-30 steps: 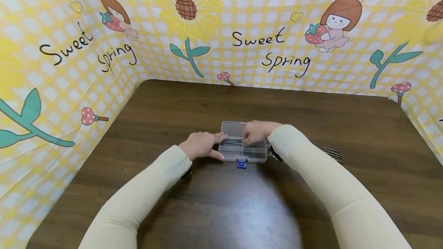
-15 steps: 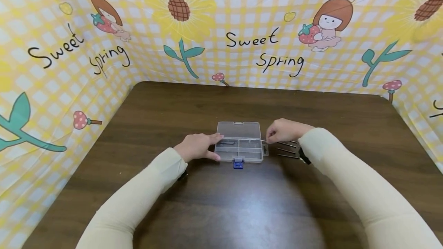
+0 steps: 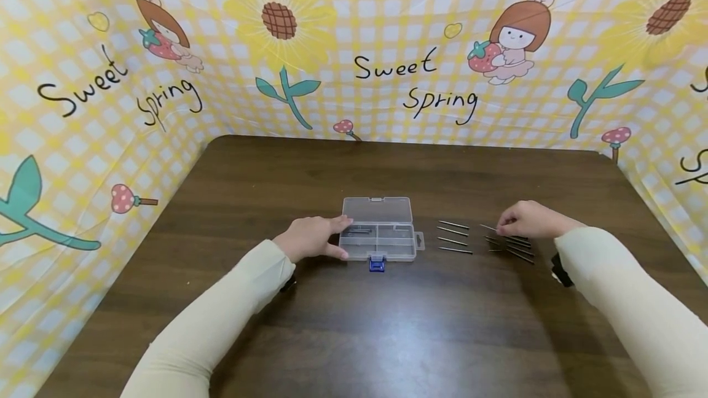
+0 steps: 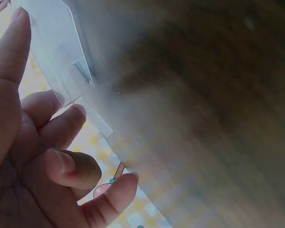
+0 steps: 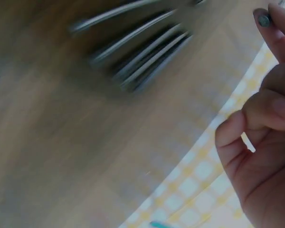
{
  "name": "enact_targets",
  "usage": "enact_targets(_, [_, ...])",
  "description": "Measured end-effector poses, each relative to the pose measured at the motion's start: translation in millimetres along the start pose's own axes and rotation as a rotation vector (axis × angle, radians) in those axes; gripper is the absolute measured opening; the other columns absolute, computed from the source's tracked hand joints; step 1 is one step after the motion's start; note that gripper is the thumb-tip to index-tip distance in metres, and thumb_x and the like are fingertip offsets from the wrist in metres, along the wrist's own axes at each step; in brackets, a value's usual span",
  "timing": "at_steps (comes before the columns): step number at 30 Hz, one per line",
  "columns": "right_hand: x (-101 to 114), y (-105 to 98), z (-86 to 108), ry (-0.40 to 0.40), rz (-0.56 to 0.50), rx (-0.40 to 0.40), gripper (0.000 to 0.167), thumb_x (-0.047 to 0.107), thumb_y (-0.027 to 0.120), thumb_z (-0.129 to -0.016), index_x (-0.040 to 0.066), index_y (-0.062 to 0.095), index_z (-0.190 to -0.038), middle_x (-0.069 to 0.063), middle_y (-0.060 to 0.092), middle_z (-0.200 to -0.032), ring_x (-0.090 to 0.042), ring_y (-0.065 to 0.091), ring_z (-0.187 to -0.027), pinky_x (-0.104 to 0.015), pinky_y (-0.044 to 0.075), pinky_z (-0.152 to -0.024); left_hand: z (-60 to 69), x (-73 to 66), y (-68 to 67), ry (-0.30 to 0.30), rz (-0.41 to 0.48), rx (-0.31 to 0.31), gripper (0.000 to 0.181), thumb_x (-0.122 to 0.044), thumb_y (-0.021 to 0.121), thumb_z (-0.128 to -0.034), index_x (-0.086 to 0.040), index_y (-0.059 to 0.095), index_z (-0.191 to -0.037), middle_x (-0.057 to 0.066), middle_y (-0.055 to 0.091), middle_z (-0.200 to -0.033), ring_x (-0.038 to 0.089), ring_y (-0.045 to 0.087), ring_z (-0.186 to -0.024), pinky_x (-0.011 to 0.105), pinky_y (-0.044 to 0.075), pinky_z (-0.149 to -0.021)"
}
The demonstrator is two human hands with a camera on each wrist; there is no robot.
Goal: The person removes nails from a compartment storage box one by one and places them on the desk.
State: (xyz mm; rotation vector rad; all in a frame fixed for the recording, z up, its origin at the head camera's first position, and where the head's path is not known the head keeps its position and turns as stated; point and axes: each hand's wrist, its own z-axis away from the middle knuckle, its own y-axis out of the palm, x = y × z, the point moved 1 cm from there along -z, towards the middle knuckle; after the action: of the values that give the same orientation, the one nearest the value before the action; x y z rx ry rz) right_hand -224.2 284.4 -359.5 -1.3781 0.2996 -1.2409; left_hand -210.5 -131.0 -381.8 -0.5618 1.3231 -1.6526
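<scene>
A clear plastic compartment box [image 3: 395, 242] with a blue latch [image 3: 377, 265] stands with its lid [image 3: 378, 209] tipped back. Its back-left compartment holds a few thin nails [image 3: 362, 231]. My left hand [image 3: 310, 238] holds the box by its left end, thumb at the front corner and index finger at the back; the left wrist view shows the other fingers loosely bent. Off to the right, my right hand [image 3: 525, 220] pinches a nail [image 3: 488, 227] between thumb and index finger; its round head [image 5: 264, 20] shows in the right wrist view. Several nails [image 3: 520, 255] lie below that hand.
Between the box and the right-hand pile, several nails [image 3: 453, 241] lie in a spaced row on the brown table [image 3: 332, 336]. A clear hanging tab [image 3: 420, 241] sticks out from the box's right side. A yellow checked cloth [image 3: 321, 97] surrounds the table's back and sides.
My right hand has moved right, from over the box past the row of nails to the farther pile, and now pinches a nail there. My left hand has stayed on the box.
</scene>
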Motion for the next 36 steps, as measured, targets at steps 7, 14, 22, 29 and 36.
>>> enact_targets(7, [-21, 1, 29.2, 0.084, -0.015, -0.016, 0.017, 0.011, 0.059, -0.093, 0.000, 0.072, -0.095, 0.000, 0.069, -0.086, -0.012, 0.058, -0.074, -0.034, 0.047, -0.065, 1.5, -0.8, -1.4, -0.007, 0.010, 0.014, 0.083, -0.052, 0.067, -0.0814, -0.017, 0.035, -0.150, 0.000, 0.031, -0.153, 0.029, 0.045, -0.130, 0.037, 0.049, -0.074])
enact_targets(14, [-25, 14, 46.3, 0.117, -0.024, -0.014, 0.014, 0.013, 0.062, -0.093, 0.004, 0.072, -0.090, 0.003, 0.067, -0.083, -0.010, 0.056, -0.072, -0.033, 0.046, -0.064, 3.1, 0.2, -2.7, -0.012, 0.006, 0.008, 0.084, -0.053, 0.068, -0.0808, -0.017, 0.036, -0.150, 0.000, 0.032, -0.153, 0.030, 0.046, -0.129, 0.036, 0.048, -0.069])
enact_targets(22, [-23, 28, 56.9, 0.136, -0.014, -0.022, 0.010, 0.014, 0.065, -0.090, 0.010, 0.073, -0.085, 0.006, 0.067, -0.080, -0.006, 0.055, -0.070, -0.031, 0.046, -0.063, 2.6, -0.1, -3.0, -0.006, -0.009, 0.003, 0.083, -0.052, 0.069, -0.0799, -0.017, 0.038, -0.149, 0.001, 0.034, -0.152, 0.029, 0.046, -0.129, 0.040, 0.049, -0.078])
enact_targets(29, [-23, 35, 57.7, 0.154, 0.014, -0.036, 0.010, 0.018, 0.068, -0.087, 0.014, 0.070, -0.078, 0.010, 0.062, -0.073, -0.008, 0.047, -0.065, -0.031, 0.042, -0.061, 1.0, -1.1, -3.0, -0.007, -0.010, 0.002, 0.084, -0.052, 0.069, -0.0797, -0.017, 0.038, -0.149, 0.001, 0.034, -0.152, 0.030, 0.046, -0.129, 0.041, 0.049, -0.076])
enact_targets(36, [-22, 38, 56.9, 0.165, 0.053, -0.062, 0.012, 0.021, 0.069, -0.085, 0.018, 0.067, -0.074, 0.012, 0.057, -0.068, -0.007, 0.044, -0.062, -0.030, 0.039, -0.058, -0.2, -2.2, -2.9, -0.012, -0.008, 0.010, 0.084, -0.053, 0.069, -0.0800, -0.018, 0.037, -0.149, 0.000, 0.033, -0.152, 0.030, 0.046, -0.129, 0.040, 0.049, -0.074])
